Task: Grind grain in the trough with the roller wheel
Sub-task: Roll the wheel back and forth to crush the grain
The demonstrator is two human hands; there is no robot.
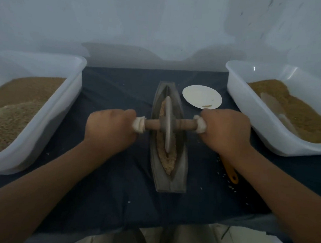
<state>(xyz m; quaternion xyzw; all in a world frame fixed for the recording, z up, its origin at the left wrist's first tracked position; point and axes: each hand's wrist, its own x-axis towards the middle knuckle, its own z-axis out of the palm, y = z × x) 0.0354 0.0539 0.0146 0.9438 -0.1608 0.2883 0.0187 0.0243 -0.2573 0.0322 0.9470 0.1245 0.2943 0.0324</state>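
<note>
Currently both hands grip the roller wheel's axle over the trough.
Left hand (110, 125) and right hand (226, 131) are each curled tight round a white-wrapped end of the wooden axle. The roller wheel (168, 125) stands on edge mid-trough (180, 160), set into crushed tan grain (169, 163). The trough lies on a dark cloth (105, 174) between two white tubs: the left tub (63, 100) holds brown meal, the right tub (241, 100) brown grain and a pale scoop (277, 107).

roller wheel (168, 121) ends: inside left grip (112, 127), right grip (226, 131) | left tub (63, 106), right tub (250, 111): edge-cut | yellow tool (232, 175): part-hidden
</note>
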